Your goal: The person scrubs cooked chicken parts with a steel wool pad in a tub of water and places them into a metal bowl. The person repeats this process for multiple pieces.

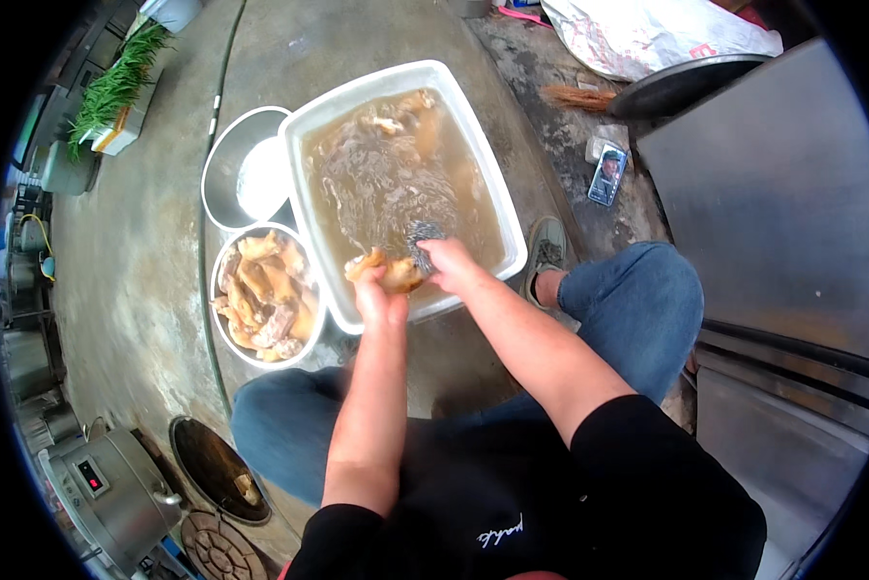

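My left hand grips a yellowish-tan piece of meat that looks like a pig's trotter, over the near edge of a white plastic tub. My right hand is closed on a dark grey steel wool scrubber, close against the right end of the trotter. Murky brown water fills the tub, with rippled foam and pale pieces showing near its far end. To the left, a round bowl holds several more trotters.
A metal basin with something white inside stands behind the bowl. At right are a phone, a straw brush and a steel cabinet. An open floor drain, its cover and a steel cooker lie lower left.
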